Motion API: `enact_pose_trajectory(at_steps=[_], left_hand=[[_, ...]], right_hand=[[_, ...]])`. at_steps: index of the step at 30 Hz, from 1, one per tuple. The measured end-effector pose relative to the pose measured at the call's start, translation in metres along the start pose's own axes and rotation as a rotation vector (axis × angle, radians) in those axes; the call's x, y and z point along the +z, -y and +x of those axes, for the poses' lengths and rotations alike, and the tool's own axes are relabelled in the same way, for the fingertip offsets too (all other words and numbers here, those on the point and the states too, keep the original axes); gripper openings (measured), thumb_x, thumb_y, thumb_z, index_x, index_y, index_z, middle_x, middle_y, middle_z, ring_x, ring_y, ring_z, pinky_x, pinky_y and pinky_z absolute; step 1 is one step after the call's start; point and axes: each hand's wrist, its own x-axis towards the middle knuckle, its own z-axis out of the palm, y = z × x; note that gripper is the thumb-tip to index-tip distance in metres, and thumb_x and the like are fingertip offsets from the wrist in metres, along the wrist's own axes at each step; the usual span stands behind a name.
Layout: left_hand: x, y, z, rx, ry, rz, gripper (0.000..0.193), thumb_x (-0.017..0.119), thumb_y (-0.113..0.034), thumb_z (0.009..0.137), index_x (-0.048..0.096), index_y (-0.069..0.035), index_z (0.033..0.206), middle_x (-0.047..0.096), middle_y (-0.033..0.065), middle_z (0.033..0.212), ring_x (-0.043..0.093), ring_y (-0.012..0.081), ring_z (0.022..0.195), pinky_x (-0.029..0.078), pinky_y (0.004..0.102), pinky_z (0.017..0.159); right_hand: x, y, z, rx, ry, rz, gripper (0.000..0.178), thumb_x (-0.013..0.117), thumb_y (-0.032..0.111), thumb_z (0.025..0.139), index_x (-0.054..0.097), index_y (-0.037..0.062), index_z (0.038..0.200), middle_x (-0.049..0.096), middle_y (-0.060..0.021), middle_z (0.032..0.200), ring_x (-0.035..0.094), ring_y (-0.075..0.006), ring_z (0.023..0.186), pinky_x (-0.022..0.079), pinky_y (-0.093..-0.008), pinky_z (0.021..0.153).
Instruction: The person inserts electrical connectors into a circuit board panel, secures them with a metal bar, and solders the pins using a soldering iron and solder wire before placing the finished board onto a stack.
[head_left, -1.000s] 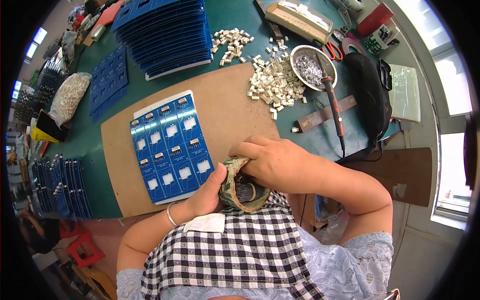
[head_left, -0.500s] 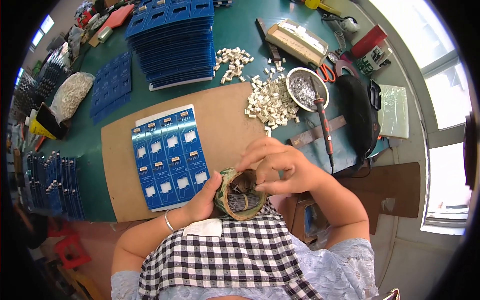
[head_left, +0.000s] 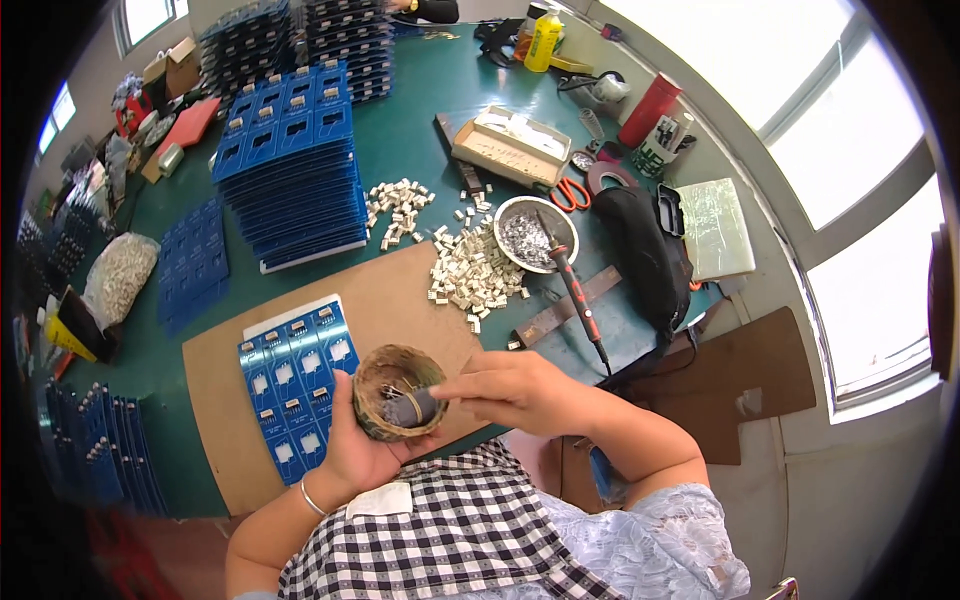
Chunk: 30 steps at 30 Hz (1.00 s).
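My left hand (head_left: 362, 452) is wrapped round a rough brown and green cup (head_left: 367, 402), its mouth tilted up toward me. Inside lies a bundle of thin grey pins (head_left: 412, 408) with a tan band round it, and a few loose pins beside it. At the cup's right rim is my right hand (head_left: 520, 393), fingers pressed together and tips reaching over the edge by the bundle. Whether anything is between those fingertips is too small to tell. Left of the cup, a blue circuit board panel (head_left: 290, 375) with white connectors fitted lies on a brown board (head_left: 225, 400).
Loose white connectors (head_left: 475, 270) are heaped beyond the cup. A soldering iron (head_left: 575, 290) rests across a bowl of metal scraps (head_left: 520, 225). Blue panels (head_left: 300, 190) stand in a tall stack at the back left. Orange scissors (head_left: 572, 194) and a black pouch (head_left: 640, 255) lie rightward.
The view has tilted toward the far side of the table. My left hand has moved the cup forward to the panel's edge. My right hand's curled fingers have straightened beside the rim.
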Motion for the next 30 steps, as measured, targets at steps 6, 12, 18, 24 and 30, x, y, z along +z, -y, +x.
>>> enact_pose_trajectory(at_steps=[6, 12, 18, 24, 30], left_hand=[[0.04, -0.014, 0.02, 0.15, -0.038, 0.158, 0.087, 0.022, -0.078, 0.087, 0.05, -0.007, 0.129, 0.063, 0.0135, 0.114, 0.065, 0.0286, 0.095, 0.053, 0.0367, 0.078], [0.075, -0.021, 0.045, 0.176, 0.034, 0.18, 0.088, 0.02, -0.077, 0.088, 0.048, -0.005, 0.13, 0.062, 0.0144, 0.116, 0.065, 0.0275, 0.096, 0.054, 0.0355, 0.08], [0.083, -0.04, 0.058, 0.502, -0.084, 0.643, 0.062, 0.038, -0.048, 0.1, 0.029, -0.005, 0.144, 0.055, 0.0143, 0.123, 0.063, 0.0237, 0.1, 0.05, 0.033, 0.087], [0.026, -0.074, 0.004, 0.82, -0.284, 1.166, 0.053, 0.052, -0.017, 0.096, 0.032, -0.002, 0.142, 0.055, 0.0117, 0.119, 0.059, 0.0138, 0.094, 0.047, 0.0263, 0.085], [-0.019, -0.083, -0.059, 1.001, -0.897, 1.018, 0.043, 0.049, -0.009, 0.096, 0.04, -0.002, 0.138, 0.057, 0.0055, 0.109, 0.055, 0.0099, 0.086, 0.045, 0.0244, 0.083]], right_hand=[[0.002, 0.005, 0.005, 0.091, -0.172, -0.132, 0.036, 0.066, -0.002, 0.076, 0.065, 0.0084, 0.111, 0.059, -0.0114, 0.088, 0.063, -0.0306, 0.077, 0.052, -0.037, 0.065], [-0.017, 0.006, 0.007, 0.141, -0.301, -0.194, 0.031, 0.07, -0.003, 0.074, 0.067, 0.0071, 0.103, 0.061, -0.0086, 0.086, 0.064, -0.025, 0.078, 0.053, -0.0326, 0.065], [-0.11, -0.046, 0.009, 0.411, -0.607, -0.034, 0.017, 0.062, -0.005, 0.084, 0.066, -0.0008, 0.1, 0.064, -0.0071, 0.083, 0.066, -0.0122, 0.07, 0.051, -0.0252, 0.063], [-0.295, -0.153, 0.006, 0.717, -0.784, -0.754, 0.023, 0.065, 0.012, 0.083, 0.069, 0.0048, 0.105, 0.071, -0.0125, 0.09, 0.069, -0.0184, 0.076, 0.054, -0.0315, 0.07], [-0.356, -0.288, 0.019, 1.178, -0.573, -1.092, 0.024, 0.064, 0.025, 0.084, 0.071, 0.0246, 0.106, 0.069, -0.0095, 0.107, 0.065, -0.0279, 0.102, 0.053, -0.0424, 0.084]])
